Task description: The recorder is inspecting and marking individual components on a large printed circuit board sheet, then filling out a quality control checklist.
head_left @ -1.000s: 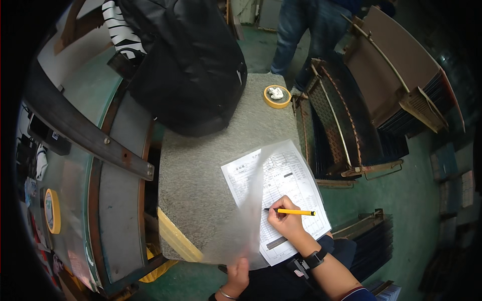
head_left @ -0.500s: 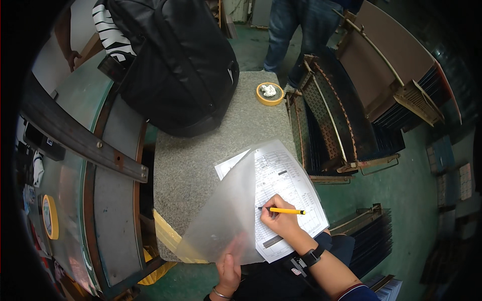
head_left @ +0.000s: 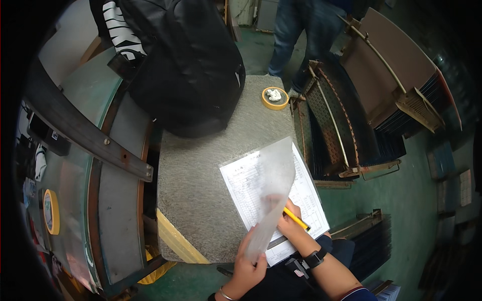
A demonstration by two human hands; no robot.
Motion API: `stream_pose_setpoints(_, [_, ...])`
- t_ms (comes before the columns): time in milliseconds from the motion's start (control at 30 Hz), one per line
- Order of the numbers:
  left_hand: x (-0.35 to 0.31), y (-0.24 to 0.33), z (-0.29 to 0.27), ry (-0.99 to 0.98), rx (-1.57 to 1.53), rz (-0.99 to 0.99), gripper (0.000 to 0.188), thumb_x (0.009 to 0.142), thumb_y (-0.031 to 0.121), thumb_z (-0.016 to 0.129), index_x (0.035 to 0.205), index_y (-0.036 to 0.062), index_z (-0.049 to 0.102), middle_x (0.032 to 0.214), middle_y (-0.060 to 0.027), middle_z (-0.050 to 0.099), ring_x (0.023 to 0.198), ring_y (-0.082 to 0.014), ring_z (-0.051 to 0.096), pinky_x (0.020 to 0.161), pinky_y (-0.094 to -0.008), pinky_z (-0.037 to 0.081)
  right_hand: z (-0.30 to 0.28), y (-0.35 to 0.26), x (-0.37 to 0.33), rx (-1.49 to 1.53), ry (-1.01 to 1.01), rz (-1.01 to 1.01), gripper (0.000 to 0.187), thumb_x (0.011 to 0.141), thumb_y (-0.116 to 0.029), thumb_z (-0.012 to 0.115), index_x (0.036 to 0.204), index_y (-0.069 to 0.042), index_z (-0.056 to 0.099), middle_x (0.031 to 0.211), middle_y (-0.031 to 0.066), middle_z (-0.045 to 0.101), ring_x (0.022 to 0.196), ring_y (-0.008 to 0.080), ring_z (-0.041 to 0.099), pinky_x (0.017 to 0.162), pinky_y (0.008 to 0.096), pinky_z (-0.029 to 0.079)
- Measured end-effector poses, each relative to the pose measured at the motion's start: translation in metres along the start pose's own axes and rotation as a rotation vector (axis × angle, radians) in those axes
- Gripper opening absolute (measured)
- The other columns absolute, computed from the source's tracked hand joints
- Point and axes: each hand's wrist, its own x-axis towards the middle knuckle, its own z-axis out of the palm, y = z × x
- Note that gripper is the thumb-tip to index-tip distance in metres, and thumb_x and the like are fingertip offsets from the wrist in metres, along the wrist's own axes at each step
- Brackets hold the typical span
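Table (head_left: pixel 201 190): grey speckled slab w/ yellow edge strip at near corner, serving as the writing surface.
Backpack (head_left: pixel 186 65): big black bag sitting at far end of table, well clear of the paperwork.
Other person (head_left: pixel 296 30): legs in jeans standing beyond table; not involved.
Racks (head_left: pixel 351 115): metal frames leaning just right of table.
Form (head_left: pixel 306 195): printed sheet lying flat at near right corner, close to the writer so wrist can rest on it.
Clear sheet (head_left: pixel 271 190): translucent cover leaf being lifted off form, prob. to expose the lines underneath.
Tape roll (head_left: pixel 275 98): yellow, at far table edge, crumpled white bit inside.
Left hand (head_left: pixel 248 266): fingers pinched together on lower edge of clear sheet, holding it up.
Right hand (head_left: pixel 286 226): closed round a yellow pencil (head_left: pixel 296 219), tip on form; partly hidden behind sheet. Watch on wrist.
Vs. 0.5 s ago: sheet was folded left, flatter over table; now it's swinging up and rightward across the form and hand. Pencil staying put.
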Motion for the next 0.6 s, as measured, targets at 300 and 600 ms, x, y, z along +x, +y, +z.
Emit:
stream_pose_setpoints(300, [0.018,0.015,0.018,-0.114,0.462,0.008,0.053,0.081,0.005,0.049,0.131,-0.0039,0.035,0.142,-0.0236,0.025,0.132,-0.0419,0.021,0.107,-0.0496,0.013,-0.007,-0.013,0.002,-0.064,-0.208,0.030,0.032,0.093,-0.012,0.043,0.123,-0.003,0.046,0.113,0.0109,0.058,0.089,0.0161,0.058,0.079,0.0281,0.047])
stream_pose_setpoints(600, [-0.017,0.000,-0.016,-0.151,-0.131,0.014,0.030,0.091,0.010,0.036,0.112,-0.0059,0.051,0.137,-0.0192,0.037,0.130,-0.0368,0.029,0.106,-0.0417,0.022,-0.012,-0.026,0.035,0.058,-0.237,-0.169,0.035,0.094,-0.019,0.042,0.124,-0.002,0.045,0.111,0.0110,0.058,0.082,0.0159,0.059,0.072,0.0260,0.048])
